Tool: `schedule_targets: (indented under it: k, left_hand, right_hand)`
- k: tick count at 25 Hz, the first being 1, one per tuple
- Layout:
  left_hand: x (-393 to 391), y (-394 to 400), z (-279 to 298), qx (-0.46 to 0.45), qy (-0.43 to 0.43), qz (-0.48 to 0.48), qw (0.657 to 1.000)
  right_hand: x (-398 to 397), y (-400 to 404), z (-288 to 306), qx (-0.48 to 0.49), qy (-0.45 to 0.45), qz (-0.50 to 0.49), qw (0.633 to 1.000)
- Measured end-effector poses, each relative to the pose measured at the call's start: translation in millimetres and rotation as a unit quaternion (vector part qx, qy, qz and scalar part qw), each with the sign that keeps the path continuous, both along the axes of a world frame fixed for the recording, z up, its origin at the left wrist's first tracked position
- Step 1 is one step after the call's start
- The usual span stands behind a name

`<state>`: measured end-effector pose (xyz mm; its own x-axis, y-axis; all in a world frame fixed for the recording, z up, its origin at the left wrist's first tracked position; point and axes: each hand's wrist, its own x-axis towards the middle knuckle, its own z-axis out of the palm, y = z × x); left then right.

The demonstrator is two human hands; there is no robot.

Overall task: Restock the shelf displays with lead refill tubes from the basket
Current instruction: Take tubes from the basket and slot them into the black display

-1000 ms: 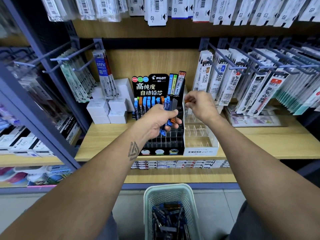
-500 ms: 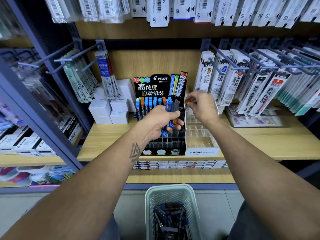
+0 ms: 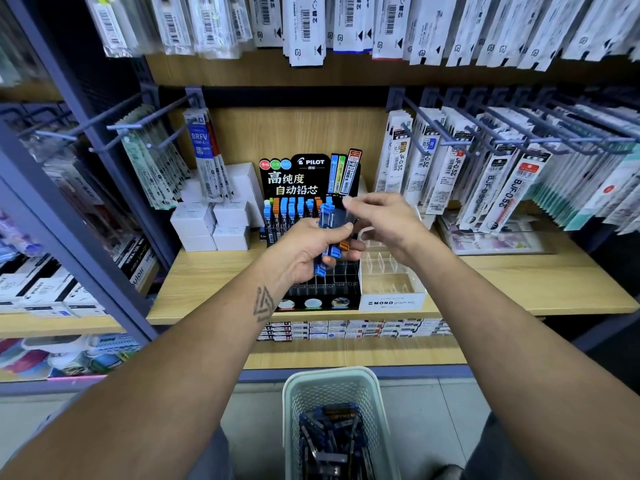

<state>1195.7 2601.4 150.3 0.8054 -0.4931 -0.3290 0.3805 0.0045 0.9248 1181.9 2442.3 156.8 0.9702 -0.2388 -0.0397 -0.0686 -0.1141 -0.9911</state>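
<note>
Nearest, on the floor between the person's legs, the pale green perforated plastic basket (image 3: 332, 386) holds a loose heap of dark, blue-capped lead refill tubes (image 3: 334, 441); plenty of stock left to place. Above it, both forearms reach out to the wooden shelf (image 3: 207, 289). Left hand (image 3: 308, 249): fingers curled round a small bundle of clear tubes with blue caps and one orange cap (image 3: 327, 237), held upright just in front of the display. Right hand (image 3: 384, 221): beside the bundle's top, thumb and forefinger drawn close together near the topmost blue cap; whether they already pinch a tube I cannot tell, as the spot is blurred. Behind the hands, the black tiered Pilot display stand (image 3: 311, 174) has its back row filled with blue- and orange-capped tubes, while the front rows of clear slots (image 3: 322, 285) look mostly vacant. Touching its right side, a clear compartmented Mono tray (image 3: 391, 292) also looks unfilled. Further back, hanging refill packs (image 3: 502, 181) on pegs. Judgement: mid-restock, at the feeding step, taking single tubes from the held bundle. Next move calls for separating one tube cleanly, matching cap colour to its column, and dropping it upright into a vacant slot without knocking its neighbours.
</note>
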Motion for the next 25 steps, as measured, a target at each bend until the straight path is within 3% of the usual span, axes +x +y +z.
schedule_targets:
  k: [5, 10, 12, 15, 18, 20, 22, 25]
  left_hand:
    - [-3, -1, 0, -0.014, 0.008, 0.012, 1.000]
    - [4, 1, 3, -0.058, 0.049, 0.093, 0.993]
    - [8, 0, 2, -0.066, 0.040, 0.111, 0.991]
    - [12, -3, 0, -0.047, -0.001, 0.143, 0.989]
    - [11, -7, 2, -0.052, -0.019, 0.161, 0.985]
    - [10, -9, 2, -0.049, -0.027, 0.163, 0.985]
    - [9, -11, -1, -0.028, -0.040, 0.159, 0.986]
    - [3, -15, -4, 0.006, -0.066, 0.114, 0.991]
  right_hand:
    - [-12, -5, 6, 0.152, 0.046, 0.012, 0.987]
    - [-11, -22, 9, 0.252, -0.005, -0.015, 0.968]
    - [-15, -19, 6, 0.211, -0.007, 0.025, 0.977]
    - [-19, -17, 2, 0.036, -0.005, 0.081, 0.996]
    - [-21, -17, 2, -0.139, -0.010, 0.144, 0.980]
    - [-20, -14, 2, -0.190, -0.031, 0.135, 0.972]
    - [-15, -12, 2, -0.164, -0.038, 0.060, 0.984]
    - [-9, -9, 3, -0.013, -0.007, 0.000, 1.000]
